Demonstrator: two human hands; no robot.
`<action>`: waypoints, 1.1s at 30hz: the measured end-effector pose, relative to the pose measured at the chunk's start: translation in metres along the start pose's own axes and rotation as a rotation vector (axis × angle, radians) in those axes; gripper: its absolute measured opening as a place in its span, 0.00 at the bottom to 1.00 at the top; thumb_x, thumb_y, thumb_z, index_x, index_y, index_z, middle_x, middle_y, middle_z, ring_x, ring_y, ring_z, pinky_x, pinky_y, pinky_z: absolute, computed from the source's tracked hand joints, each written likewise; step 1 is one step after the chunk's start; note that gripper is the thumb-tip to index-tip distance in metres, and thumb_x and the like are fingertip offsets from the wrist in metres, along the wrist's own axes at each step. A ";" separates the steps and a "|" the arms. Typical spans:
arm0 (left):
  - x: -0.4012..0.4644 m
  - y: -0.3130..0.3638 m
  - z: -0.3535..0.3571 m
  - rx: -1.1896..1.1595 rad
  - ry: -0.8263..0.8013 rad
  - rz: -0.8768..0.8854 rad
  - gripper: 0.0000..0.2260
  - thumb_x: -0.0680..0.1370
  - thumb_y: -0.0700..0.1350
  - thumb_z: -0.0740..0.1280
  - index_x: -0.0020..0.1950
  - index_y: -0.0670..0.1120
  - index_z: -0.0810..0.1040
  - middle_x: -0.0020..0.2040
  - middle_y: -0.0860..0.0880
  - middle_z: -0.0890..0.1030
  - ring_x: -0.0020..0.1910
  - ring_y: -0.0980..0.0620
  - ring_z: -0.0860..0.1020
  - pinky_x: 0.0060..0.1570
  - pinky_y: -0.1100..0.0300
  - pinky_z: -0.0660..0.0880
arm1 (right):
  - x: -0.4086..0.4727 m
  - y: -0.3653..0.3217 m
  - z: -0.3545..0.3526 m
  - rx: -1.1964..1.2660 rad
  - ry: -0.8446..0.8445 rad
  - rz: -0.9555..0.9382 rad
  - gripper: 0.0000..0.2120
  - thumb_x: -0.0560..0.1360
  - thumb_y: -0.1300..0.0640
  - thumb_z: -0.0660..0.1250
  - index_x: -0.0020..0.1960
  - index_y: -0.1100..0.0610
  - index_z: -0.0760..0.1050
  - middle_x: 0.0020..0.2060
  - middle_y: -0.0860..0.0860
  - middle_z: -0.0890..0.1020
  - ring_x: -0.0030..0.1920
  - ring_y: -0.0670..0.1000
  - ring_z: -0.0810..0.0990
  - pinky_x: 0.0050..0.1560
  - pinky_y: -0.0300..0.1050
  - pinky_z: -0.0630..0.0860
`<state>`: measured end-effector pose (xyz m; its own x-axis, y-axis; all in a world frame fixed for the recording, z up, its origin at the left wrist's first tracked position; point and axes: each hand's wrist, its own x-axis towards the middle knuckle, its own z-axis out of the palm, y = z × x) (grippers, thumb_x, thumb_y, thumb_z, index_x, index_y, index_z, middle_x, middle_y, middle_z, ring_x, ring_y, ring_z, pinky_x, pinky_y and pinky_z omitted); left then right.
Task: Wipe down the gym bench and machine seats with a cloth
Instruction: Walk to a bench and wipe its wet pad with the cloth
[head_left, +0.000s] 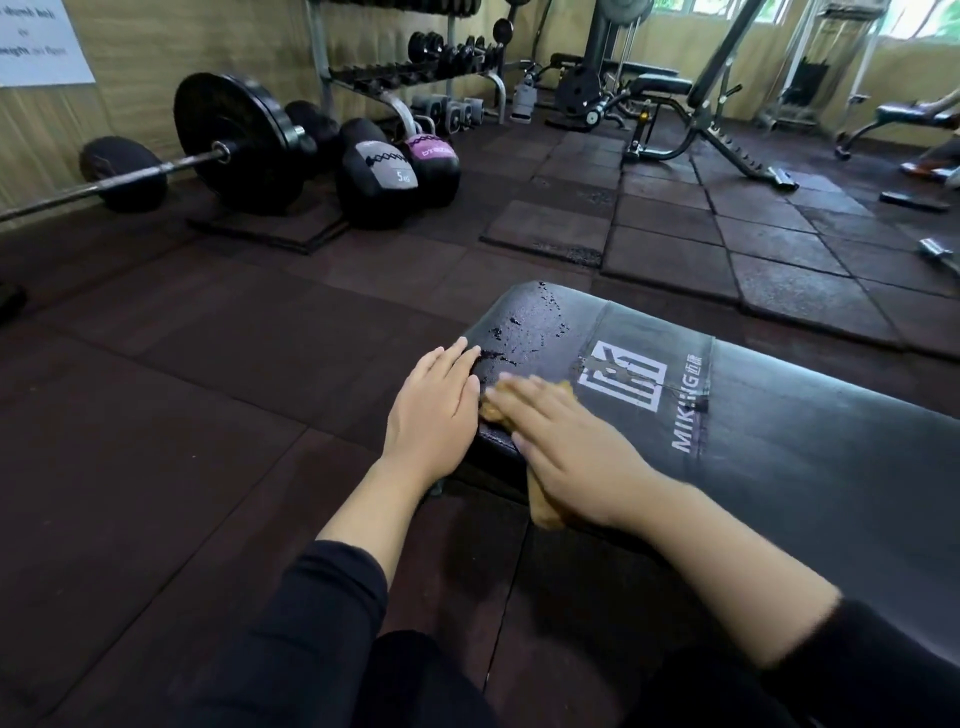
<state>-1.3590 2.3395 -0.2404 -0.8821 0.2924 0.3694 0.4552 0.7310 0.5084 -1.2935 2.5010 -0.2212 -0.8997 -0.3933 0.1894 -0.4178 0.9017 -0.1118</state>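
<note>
A black padded gym bench (779, 441) with a white logo runs from the centre to the lower right. Water droplets speckle its near-left end. My left hand (434, 410) lies flat, fingers straight, on the bench's left edge. My right hand (566, 447) presses flat on a tan cloth (545, 512) at the bench's corner. The hand is blurred. Most of the cloth is hidden under it, with bits showing beyond the fingertips and hanging below the palm.
A loaded barbell (234, 143) and medicine balls (376, 174) lie at the back left by a dumbbell rack (415, 67). An adjustable bench (665, 98) and machines stand at the back right. Dark rubber floor tiles (208, 415) surround the bench.
</note>
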 end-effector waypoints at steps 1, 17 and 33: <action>0.000 -0.001 0.000 -0.004 -0.003 -0.007 0.19 0.84 0.43 0.53 0.76 0.44 0.64 0.77 0.50 0.61 0.75 0.54 0.56 0.66 0.76 0.40 | -0.012 0.000 -0.004 0.021 -0.009 -0.034 0.26 0.78 0.49 0.45 0.75 0.52 0.59 0.74 0.49 0.60 0.74 0.51 0.58 0.73 0.36 0.42; 0.052 0.010 0.011 0.119 -0.213 -0.309 0.23 0.83 0.55 0.48 0.79 0.55 0.54 0.77 0.53 0.60 0.68 0.46 0.67 0.63 0.51 0.65 | 0.053 0.114 -0.008 0.135 -0.005 0.243 0.20 0.82 0.54 0.52 0.73 0.43 0.60 0.74 0.42 0.58 0.75 0.47 0.54 0.69 0.34 0.42; 0.052 0.006 0.012 0.077 -0.120 -0.331 0.22 0.82 0.58 0.49 0.77 0.60 0.57 0.75 0.61 0.62 0.68 0.54 0.69 0.59 0.56 0.66 | 0.167 0.166 -0.013 0.228 -0.116 0.280 0.18 0.82 0.52 0.49 0.69 0.44 0.66 0.51 0.27 0.74 0.54 0.36 0.74 0.68 0.46 0.63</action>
<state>-1.4037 2.3663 -0.2272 -0.9902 0.0991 0.0981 0.1361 0.8412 0.5234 -1.5118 2.5873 -0.1950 -0.9860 -0.1667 0.0106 -0.1593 0.9190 -0.3606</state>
